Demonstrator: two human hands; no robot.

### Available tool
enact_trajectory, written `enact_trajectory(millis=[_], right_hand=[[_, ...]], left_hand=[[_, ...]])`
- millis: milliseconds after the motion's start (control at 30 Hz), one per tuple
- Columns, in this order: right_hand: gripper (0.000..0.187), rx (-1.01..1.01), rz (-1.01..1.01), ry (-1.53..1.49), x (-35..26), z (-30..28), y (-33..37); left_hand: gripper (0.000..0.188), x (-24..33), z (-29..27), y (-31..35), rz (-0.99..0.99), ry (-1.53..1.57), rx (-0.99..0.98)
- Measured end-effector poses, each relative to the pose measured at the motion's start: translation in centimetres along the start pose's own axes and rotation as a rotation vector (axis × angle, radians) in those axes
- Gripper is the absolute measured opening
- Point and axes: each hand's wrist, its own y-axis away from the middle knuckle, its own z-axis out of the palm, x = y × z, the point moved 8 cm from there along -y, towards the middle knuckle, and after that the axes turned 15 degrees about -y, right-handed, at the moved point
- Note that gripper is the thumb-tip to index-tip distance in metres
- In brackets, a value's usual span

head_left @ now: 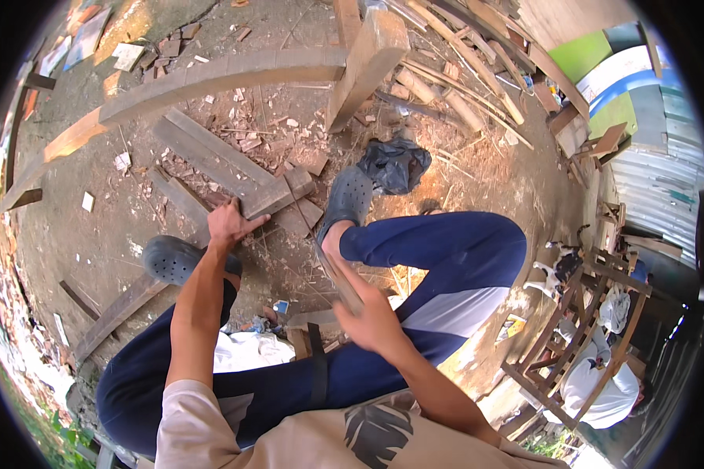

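Note:
My left hand [230, 223] grips the near left end of a short wooden block [278, 195], its thumb stretched along the side. The block lies across longer grey planks [219, 160] on the ground. Closed around the handle of a machete is my right hand [368, 319], slightly blurred, over my lap. The machete's long, narrow, dark blade [299, 205] slants up and left and crosses the block near its right end. A flat brown wood piece [303, 219] lies under the blade. My feet, in grey clogs [348, 195], stand either side of the block.
A curved wooden beam [227, 76] on a thick post [368, 66] spans the far side. A black plastic bag [399, 166] lies by my right foot. Sticks and boards [469, 70] pile up beyond. At right are a cat [559, 272] and a wooden frame [579, 344].

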Motion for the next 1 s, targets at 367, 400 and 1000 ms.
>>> enact_trajectory(millis=[367, 400, 1000], right_hand=[[0.069, -0.045, 0.192, -0.049, -0.2, -1.6, -0.6], [0.070, -0.042, 0.182, -0.021, -1.7, -2.9, -0.4], [0.062, 0.151, 0.113, -0.097, -4.4, -8.1, 2.7]], left_hand=[[0.103, -0.1, -1.3, -1.1, -0.023, -0.005, -0.098], [0.103, -0.5, -1.2, -1.4, -0.016, -0.007, -0.085], [0.090, 0.6, -1.8, -1.3, 0.014, 0.049, 0.307]])
